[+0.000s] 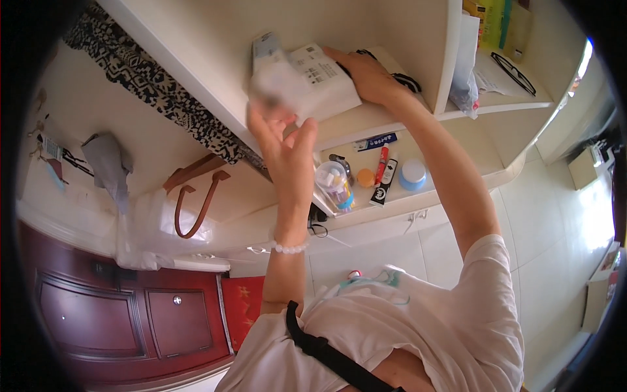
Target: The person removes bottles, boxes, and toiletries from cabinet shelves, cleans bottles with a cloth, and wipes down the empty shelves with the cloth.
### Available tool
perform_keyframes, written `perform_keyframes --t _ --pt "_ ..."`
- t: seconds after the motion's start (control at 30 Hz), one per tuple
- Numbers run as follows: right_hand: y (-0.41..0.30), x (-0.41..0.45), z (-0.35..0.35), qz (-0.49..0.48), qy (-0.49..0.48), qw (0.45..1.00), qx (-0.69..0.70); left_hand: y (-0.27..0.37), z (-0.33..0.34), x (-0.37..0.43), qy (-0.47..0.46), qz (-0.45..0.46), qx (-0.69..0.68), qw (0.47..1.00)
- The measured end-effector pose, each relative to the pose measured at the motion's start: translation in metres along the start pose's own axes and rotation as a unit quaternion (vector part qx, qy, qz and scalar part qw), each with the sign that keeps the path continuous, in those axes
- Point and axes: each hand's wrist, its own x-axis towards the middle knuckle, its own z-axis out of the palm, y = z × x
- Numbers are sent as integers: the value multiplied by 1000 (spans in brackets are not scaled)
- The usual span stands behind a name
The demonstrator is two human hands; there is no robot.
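My left hand is raised at the front of a cream shelf compartment, palm up with the thumb apart. Its fingertips meet a blurred whitish thing; whether they grip it is unclear. Beside that lies a white package bearing print. Against the package's right and far edge is my right hand, with some fingers hidden. Black items with white stripes show behind and beside this hand. At the back left, a pale grey-blue packet stands partly covered by the blur.
A lower ledge holds a clear plastic cup, tubes, an orange-lidded jar and a blue-white jar. Eyeglasses lie in the right compartment. Patterned cloth and a bag with brown handles are at left.
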Motion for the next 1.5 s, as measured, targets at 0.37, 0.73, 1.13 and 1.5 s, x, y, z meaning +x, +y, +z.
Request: perform_keyframes --t 0.37,0.73,1.13,1.5 --pt "5 -1 -3 -59 -2 998 -5 -19 9 59 28 -37 -123 991" --pt "-21 -12 -19 -22 -44 998 33 -8 7 99 42 -206 -272 939" --pt "-14 -15 -22 -176 96 945 260 20 9 78 -33 -224 -373 900" --pt "-2 -6 -24 -98 254 918 289 36 -9 53 -85 -235 -469 847"
